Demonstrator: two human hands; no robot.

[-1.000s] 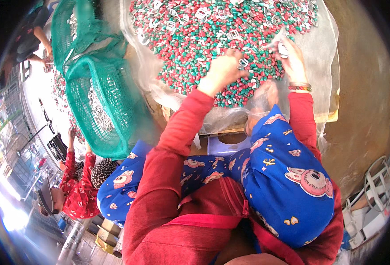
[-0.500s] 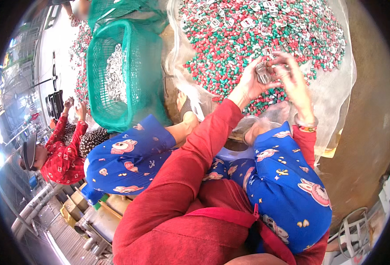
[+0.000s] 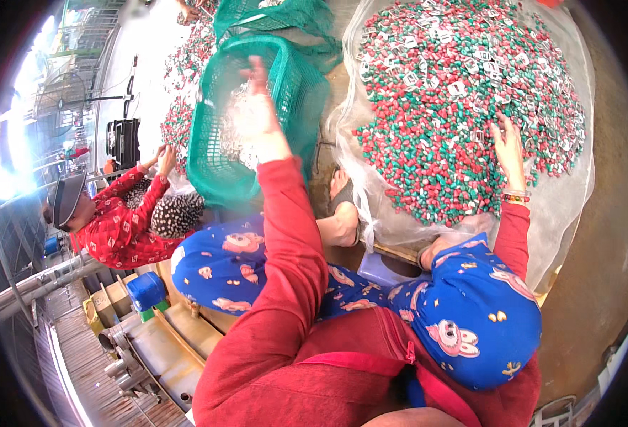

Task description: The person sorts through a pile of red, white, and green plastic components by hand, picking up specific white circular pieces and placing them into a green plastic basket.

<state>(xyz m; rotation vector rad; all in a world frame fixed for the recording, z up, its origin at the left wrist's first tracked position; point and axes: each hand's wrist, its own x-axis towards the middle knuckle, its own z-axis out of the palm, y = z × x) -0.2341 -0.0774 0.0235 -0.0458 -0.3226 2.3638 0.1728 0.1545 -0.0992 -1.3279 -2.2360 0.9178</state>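
My left hand [image 3: 258,117] is stretched over the teal plastic basket [image 3: 199,153], fingers apart and smeared by motion. Silver metal buckles [image 3: 237,139] lie heaped in the basket, partly hidden by that hand. On the right, my right hand [image 3: 511,151] reaches into a wide pile of small red and green pebble-like pieces [image 3: 428,156]. Its fingers are spread at the surface, beside a metal buckle [image 3: 478,136]. More flat silver buckles [image 3: 457,89] are scattered through the pile, mostly on its far half.
The pile lies on a pale translucent sheet [image 3: 563,213] over a brown floor [image 3: 605,285]. Green netting [image 3: 307,21] lies behind the basket. At left another person in a red patterned top [image 3: 118,231] sits by a second pile [image 3: 179,114]. A small lavender stool [image 3: 385,269] shows between my legs.
My hands were together over the pile with several buckles. The left has swung left over the basket and no longer holds them; the right has dropped to the pile. The view has shifted left.
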